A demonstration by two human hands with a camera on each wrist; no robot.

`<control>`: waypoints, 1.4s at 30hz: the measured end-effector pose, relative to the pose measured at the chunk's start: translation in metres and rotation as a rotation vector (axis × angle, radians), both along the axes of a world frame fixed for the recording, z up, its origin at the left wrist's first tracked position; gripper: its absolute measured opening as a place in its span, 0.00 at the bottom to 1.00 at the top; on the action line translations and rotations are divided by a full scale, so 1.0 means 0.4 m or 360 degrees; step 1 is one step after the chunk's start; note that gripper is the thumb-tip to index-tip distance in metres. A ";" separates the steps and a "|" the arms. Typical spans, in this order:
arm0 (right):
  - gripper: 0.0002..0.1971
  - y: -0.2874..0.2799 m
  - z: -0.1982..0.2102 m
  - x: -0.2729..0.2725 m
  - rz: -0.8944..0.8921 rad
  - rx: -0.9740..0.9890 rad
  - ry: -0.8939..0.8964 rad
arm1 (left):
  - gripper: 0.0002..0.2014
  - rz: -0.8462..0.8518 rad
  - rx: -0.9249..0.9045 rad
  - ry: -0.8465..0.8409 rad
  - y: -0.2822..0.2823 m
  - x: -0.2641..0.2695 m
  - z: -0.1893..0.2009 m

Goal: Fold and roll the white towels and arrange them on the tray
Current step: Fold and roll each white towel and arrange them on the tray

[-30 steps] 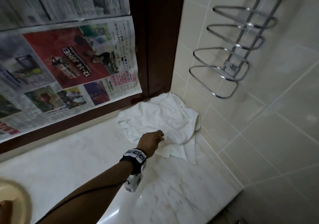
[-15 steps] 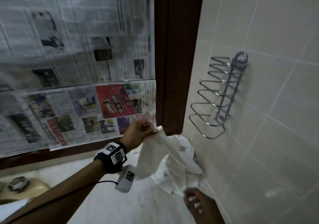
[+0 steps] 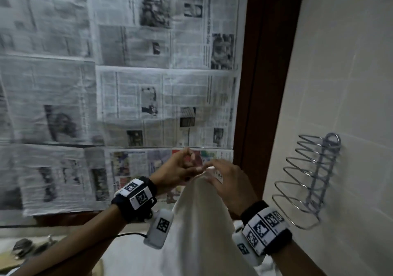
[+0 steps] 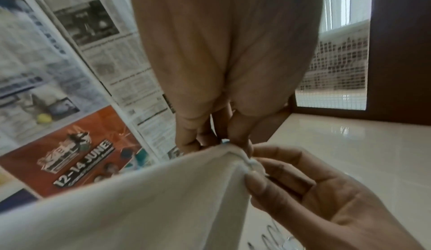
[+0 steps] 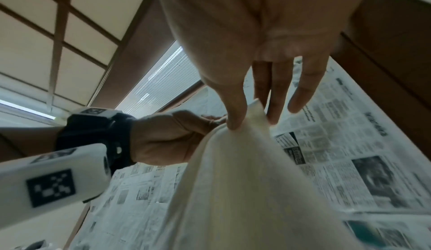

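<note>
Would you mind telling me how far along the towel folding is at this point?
Early days. Nothing looks folded or rolled, and no tray shows in any view. In hand: one white towel hangs lifted, both hands pinching its top edge close together, the left hand and the right hand. Left to do: spread it, fold it, roll it, set it on the tray, then any other towels.
</note>
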State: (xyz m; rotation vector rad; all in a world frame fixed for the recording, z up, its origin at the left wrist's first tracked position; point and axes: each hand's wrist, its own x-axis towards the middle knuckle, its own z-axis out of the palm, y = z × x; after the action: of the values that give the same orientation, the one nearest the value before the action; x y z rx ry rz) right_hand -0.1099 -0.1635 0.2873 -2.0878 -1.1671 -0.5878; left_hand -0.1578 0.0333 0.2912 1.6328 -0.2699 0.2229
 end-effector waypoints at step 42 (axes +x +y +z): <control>0.05 0.212 0.586 -0.016 -0.0495 0.0168 -0.0058 | 0.13 0.1206 0.1884 0.0027 0.506 -0.379 0.447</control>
State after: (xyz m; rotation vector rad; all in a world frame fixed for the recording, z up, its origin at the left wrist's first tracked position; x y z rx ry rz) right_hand -0.1163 -0.0785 0.5216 -2.1891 -0.8152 -0.8156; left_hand -0.3095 0.2357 0.4699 2.8670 0.3355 0.7114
